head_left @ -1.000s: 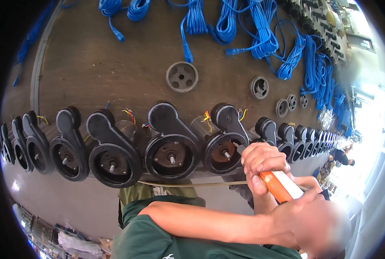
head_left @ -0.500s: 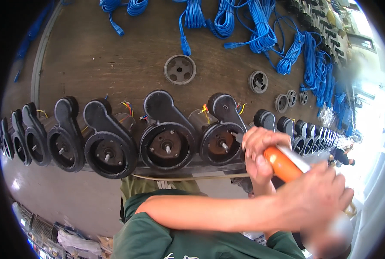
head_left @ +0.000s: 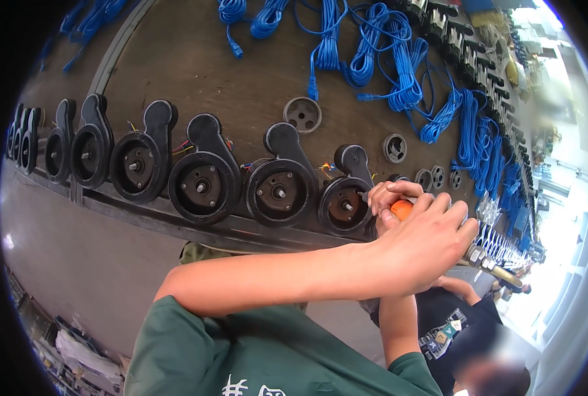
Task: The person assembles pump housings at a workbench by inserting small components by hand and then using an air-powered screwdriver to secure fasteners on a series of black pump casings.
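Note:
My left hand (head_left: 432,241) is closed round the rear of an orange power screwdriver (head_left: 401,210), most of which my fingers hide. A metal hose fitting with nuts (head_left: 480,256) sticks out behind that hand. My right hand (head_left: 388,199) wraps the tool's front end, its fingers curled by the nose. The tip reaches the inner right side of a black round motor housing (head_left: 322,210), though the exact contact is too small to make out. That housing has a raised arm and a bare central shaft (head_left: 347,206). Another housing of the same kind (head_left: 249,193) stands just left.
Several like housings (head_left: 172,188) line the bench's near edge. Grey pulley wheels (head_left: 302,115) and coiled blue cables (head_left: 406,89) lie on the brown bench top (head_left: 195,72). A person in a dark shirt (head_left: 452,320) is close at the lower right.
My view has turned and shifted, so the row now slants. My left forearm sits higher, and its hand is closer to my right hand on the screwdriver. A person has come into view at lower right.

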Demonstrator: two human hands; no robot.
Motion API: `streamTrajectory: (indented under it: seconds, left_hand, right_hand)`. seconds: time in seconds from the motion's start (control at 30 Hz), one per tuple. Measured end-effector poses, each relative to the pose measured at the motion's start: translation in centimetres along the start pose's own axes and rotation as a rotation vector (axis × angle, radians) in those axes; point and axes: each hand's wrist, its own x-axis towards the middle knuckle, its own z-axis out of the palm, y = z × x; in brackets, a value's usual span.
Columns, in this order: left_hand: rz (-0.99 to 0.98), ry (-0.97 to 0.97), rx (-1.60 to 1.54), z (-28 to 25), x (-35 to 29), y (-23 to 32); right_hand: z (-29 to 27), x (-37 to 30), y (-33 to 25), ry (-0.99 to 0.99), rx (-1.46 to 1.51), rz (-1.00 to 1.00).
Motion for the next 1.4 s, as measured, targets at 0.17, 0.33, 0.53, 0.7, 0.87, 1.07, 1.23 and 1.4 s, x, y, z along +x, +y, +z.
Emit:
streamTrajectory:
  seconds: [0.17, 0.33, 0.53, 0.7, 0.87, 1.07, 1.23, 1.4]
  left_hand:
    - [0.005, -0.082, -0.181, 0.4, 0.5, 1.1]
    - [0.055, 0.317, -0.038, 2.7, 0.3, 0.6]
    - [0.090, 0.146, -0.104, 3.3, 0.1, 1.3]
    - [0.098, 0.003, -0.096, 3.7, 0.9, 2.3]
    - [0.223, 0.090, -0.034, 3.4, 0.2, 7.0]
    - [0.176, -0.128, -0.124, 0.2, -1.3, 6.6]
    - [0.447, -0.248, 0.016, -0.6, 3.1, 5.1]
    - [0.567, -0.458, -0.012, 0.6, 8.9, 4.6]
  right_hand:
    - [-0.4, -0.8, 2.2, 0.046, -0.038, -0.170]
    - [-0.3, -0.2, 2.8, -0.008, -0.012, -0.237]
    - [-0.9, -0.7, 2.5, 0.027, 0.009, -0.272]
    - [-1.1, -1.0, 1.7, 0.142, 0.015, -0.287]
    - [-0.9, -2.1, -1.2, 0.136, 0.071, -0.469]
    - [-3.0, -4.5, -2.7, 0.458, 0.400, -0.420]
    - [-4.2, -0.6, -0.3, 0.539, 0.182, -0.442]
    - [-5.0, 4.8, -2.6, 0.660, -0.265, -0.528]
